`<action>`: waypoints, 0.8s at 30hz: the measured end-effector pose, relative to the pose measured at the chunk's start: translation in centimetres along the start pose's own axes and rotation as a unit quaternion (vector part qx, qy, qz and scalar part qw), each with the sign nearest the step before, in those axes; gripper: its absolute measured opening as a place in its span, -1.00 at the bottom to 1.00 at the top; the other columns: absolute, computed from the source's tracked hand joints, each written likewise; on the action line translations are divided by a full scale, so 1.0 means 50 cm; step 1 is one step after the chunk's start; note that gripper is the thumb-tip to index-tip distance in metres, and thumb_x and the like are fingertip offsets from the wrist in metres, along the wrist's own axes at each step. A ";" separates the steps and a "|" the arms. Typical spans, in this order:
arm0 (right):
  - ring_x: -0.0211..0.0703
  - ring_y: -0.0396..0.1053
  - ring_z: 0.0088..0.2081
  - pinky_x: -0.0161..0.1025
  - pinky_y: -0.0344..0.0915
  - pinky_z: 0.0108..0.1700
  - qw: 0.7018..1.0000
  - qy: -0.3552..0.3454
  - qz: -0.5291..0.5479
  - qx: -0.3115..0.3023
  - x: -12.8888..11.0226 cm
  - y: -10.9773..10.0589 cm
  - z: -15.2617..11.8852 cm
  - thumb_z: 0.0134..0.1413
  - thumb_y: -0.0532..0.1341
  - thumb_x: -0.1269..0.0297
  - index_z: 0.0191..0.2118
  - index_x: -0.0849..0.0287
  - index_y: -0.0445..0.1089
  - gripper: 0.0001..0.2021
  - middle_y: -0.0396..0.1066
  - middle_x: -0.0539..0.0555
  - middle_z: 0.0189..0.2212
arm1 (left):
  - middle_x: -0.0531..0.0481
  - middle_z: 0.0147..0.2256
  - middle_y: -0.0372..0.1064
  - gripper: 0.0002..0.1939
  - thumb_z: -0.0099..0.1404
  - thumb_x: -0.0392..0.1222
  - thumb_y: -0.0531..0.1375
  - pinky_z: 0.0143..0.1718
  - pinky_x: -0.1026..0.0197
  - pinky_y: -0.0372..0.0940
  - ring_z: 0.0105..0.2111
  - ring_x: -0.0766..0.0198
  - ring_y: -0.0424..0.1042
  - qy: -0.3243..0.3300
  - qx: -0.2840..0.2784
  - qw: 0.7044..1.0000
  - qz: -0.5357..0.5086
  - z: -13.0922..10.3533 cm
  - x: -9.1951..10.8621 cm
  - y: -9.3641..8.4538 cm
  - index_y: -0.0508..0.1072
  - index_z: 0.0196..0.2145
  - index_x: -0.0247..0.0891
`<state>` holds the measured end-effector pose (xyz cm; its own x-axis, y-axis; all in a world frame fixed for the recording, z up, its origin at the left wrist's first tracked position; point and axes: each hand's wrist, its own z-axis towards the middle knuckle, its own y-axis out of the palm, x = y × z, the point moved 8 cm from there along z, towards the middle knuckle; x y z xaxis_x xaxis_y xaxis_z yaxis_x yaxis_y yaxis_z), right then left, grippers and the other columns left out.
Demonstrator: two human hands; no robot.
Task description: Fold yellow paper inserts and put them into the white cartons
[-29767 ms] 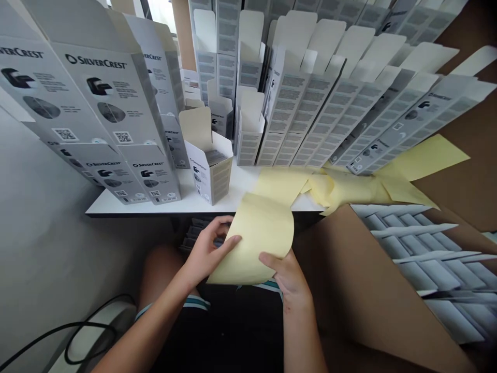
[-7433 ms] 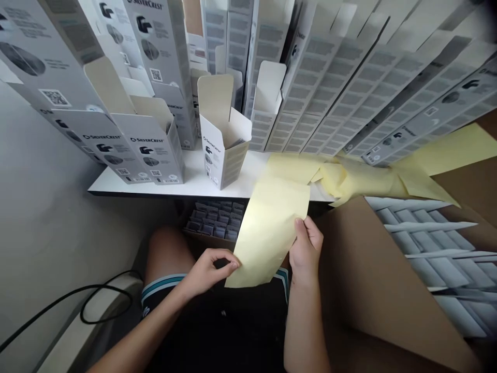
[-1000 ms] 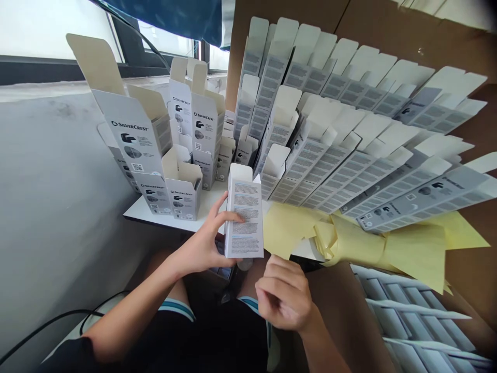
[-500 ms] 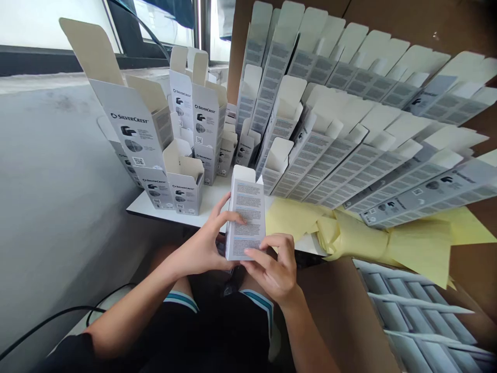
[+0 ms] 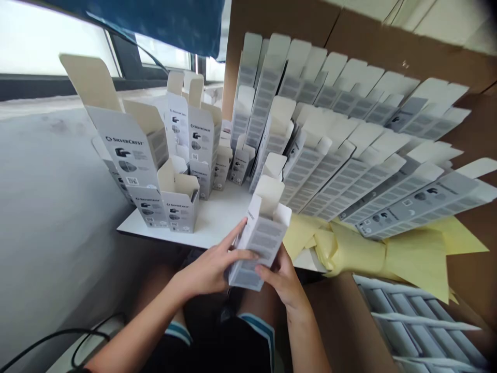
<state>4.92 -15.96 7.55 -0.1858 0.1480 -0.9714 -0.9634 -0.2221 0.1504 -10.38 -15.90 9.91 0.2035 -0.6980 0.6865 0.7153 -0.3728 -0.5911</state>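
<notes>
A small white-and-grey carton (image 5: 258, 246), its top flaps standing open, tilts between both hands above my lap. Around its left side, my left hand (image 5: 212, 269) keeps hold, with fingers across the printed face. My right hand (image 5: 283, 274) grips the lower right side, its thumb on the front. Behind the carton stand several rows of similar open-topped cartons (image 5: 330, 171). More open cartons with dark printing, some tall and some short, stand to the left (image 5: 180, 210).
The white table (image 5: 217, 207) ends just in front of me. Crumpled yellow paper (image 5: 353, 246) lies along its right edge. At lower right, a cardboard box (image 5: 349, 316) holds white cartons and dividers. A grey wall (image 5: 50, 207) and black cable (image 5: 58, 334) are at left.
The held carton has tilted to the right and its open top now faces me more. My right hand has shifted from its lower front to its right side. The view has tipped upward.
</notes>
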 end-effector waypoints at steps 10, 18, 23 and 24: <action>0.07 0.44 0.10 0.06 0.35 0.17 0.977 -0.073 -0.182 0.078 -0.084 -0.151 0.129 -0.10 0.48 0.14 0.18 0.02 0.23 -0.28 0.44 0.17 0.11 | -0.18 0.38 0.04 0.01 0.20 -0.11 0.40 0.33 -0.17 0.12 0.31 -0.10 0.18 -0.013 0.125 0.985 -0.119 0.166 -0.099 -0.021 -0.07 0.43 0.00; 0.09 0.47 0.00 0.05 0.43 0.05 0.943 -0.156 -0.286 0.063 -0.300 -0.157 0.277 -0.20 0.50 0.07 0.11 0.14 0.29 -0.28 0.49 0.22 0.02 | -0.22 0.35 0.07 0.04 0.15 -0.05 0.43 0.37 -0.15 0.03 0.33 -0.10 0.14 0.101 0.132 0.977 -0.131 0.333 -0.131 -0.103 -0.04 0.42 -0.10; 0.10 0.41 0.08 0.03 0.36 0.12 0.917 -0.187 -0.347 0.057 -0.377 -0.158 0.359 -0.28 0.51 0.07 0.11 0.14 0.29 -0.23 0.42 0.23 0.08 | -0.30 0.37 -0.06 0.12 -0.01 -0.03 0.50 0.39 -0.18 -0.06 0.36 -0.17 0.02 -0.020 0.278 0.952 -0.131 0.339 -0.276 -0.103 0.02 0.37 -0.20; 0.11 0.39 0.10 0.03 0.35 0.13 0.914 -0.180 -0.359 0.051 -0.376 -0.159 0.374 -0.29 0.51 0.08 0.12 0.13 0.27 -0.21 0.40 0.23 0.11 | -0.31 0.36 -0.05 0.13 -0.06 -0.06 0.51 0.39 -0.18 -0.08 0.36 -0.18 0.00 -0.052 0.283 0.949 -0.129 0.336 -0.311 -0.084 0.04 0.35 -0.22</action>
<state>12.45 1.05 28.04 0.4679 0.5325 -0.7053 -0.8715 0.1451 -0.4685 -5.32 6.77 8.82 0.0165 -0.5535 0.8327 0.9889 -0.1140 -0.0953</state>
